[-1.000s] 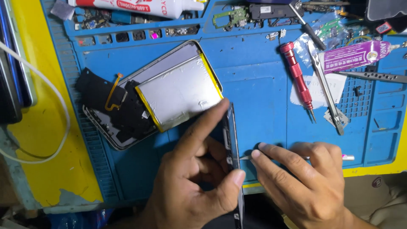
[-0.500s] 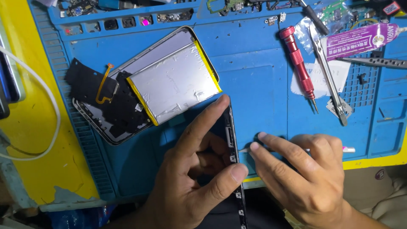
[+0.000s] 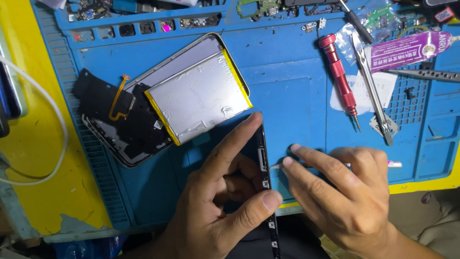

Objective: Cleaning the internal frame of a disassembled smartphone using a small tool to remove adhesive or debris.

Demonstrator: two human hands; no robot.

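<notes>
A blue repair mat [image 3: 297,105] is bearing an opened phone [image 3: 158,105] with its silver battery. Nearer, the left hand [image 3: 220,201] is pinching a dark phone frame [image 3: 262,163] edge-up; the right hand [image 3: 345,192] is gripping a thin tool at its side.

My left hand [image 3: 215,211] comes up from the bottom edge, palm turned toward me, index finger stretched straight up and to the right, thumb pressed across from it in a pinching grip, the other fingers curled into the palm. My right hand [image 3: 345,196] lies knuckles up beside it, fingers extended leftward, fingertips close together.
</notes>
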